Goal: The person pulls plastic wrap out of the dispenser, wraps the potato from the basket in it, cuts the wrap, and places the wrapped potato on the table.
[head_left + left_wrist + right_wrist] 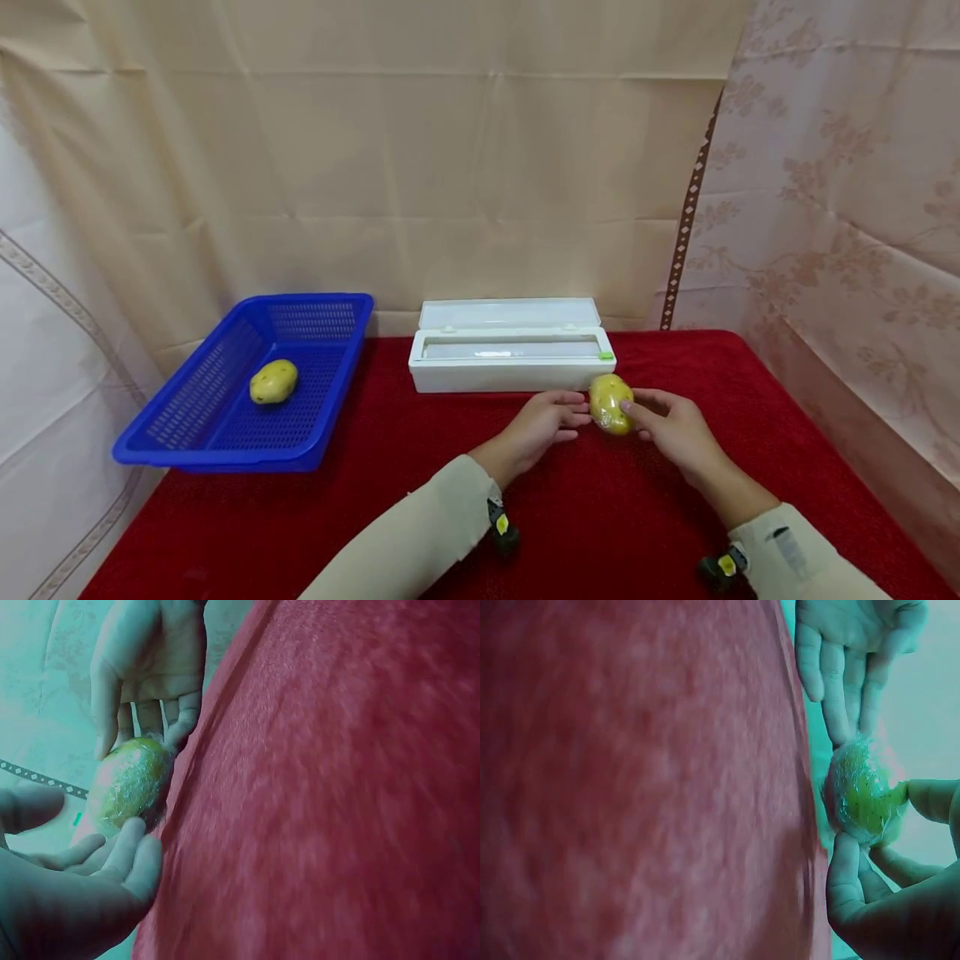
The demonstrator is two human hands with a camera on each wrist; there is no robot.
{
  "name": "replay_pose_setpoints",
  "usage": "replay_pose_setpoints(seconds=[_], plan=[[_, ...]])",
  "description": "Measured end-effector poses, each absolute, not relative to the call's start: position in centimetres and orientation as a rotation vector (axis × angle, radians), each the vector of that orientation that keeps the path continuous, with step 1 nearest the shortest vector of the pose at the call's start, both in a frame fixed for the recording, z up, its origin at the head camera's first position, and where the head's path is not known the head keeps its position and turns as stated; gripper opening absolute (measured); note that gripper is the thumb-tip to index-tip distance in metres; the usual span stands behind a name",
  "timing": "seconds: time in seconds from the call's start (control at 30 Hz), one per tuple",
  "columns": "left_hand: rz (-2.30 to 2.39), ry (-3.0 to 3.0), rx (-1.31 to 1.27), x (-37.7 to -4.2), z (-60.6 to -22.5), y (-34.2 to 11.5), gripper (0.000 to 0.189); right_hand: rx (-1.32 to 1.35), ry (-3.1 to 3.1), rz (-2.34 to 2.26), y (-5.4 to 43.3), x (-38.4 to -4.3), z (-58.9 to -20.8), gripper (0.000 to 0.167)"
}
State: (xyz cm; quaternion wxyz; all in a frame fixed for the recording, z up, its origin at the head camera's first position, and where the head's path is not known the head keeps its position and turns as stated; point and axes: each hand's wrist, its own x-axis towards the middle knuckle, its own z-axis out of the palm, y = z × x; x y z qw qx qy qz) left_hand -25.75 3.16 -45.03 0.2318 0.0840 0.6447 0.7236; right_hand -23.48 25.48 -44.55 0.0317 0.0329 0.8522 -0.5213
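Observation:
A yellow potato point(611, 403) wrapped in clear, wrinkled plastic film stands in front of the white box's right end in the head view. My right hand point(672, 432) holds it from the right, thumb on the near face and fingers behind. From the left, my left hand point(537, 427) reaches to the potato with fingers extended, their tips right at the film. The right wrist view shows the wrapped potato point(864, 796) between the right thumb and fingers, the left fingers straight against its far end. Shiny film creases cover the potato point(133, 784) in the left wrist view.
A white cling film box point(512, 373) with its clear lid point(510, 314) raised stands at the back; a small green piece point(605, 356) sits at its right end. At left, a blue basket point(330, 408) contains an unwrapped potato point(273, 382). Red cloth point(600, 533) covers the table.

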Motion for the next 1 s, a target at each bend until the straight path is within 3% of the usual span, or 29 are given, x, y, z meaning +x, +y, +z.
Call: replay_pose_setpoints(seconds=[0.57, 0.87, 1.0], plan=[[2.048, 1.575, 0.336, -26.7, -45.2, 9.4, 0.079, 0.344, 2.297, -1.976, 29.3, -25.9, -44.5, 0.074], [2.062, 1.626, 0.307, -29.1, -45.2, 12.5, 0.078, 0.463, 2.249, -2.074, 30.9, -28.3, -44.3, 0.073], [2.049, 1.622, 0.303, -29.7, -45.3, 13.3, 0.068, 0.476, 2.238, -2.109, 31.5, -28.9, -44.4, 0.071]])
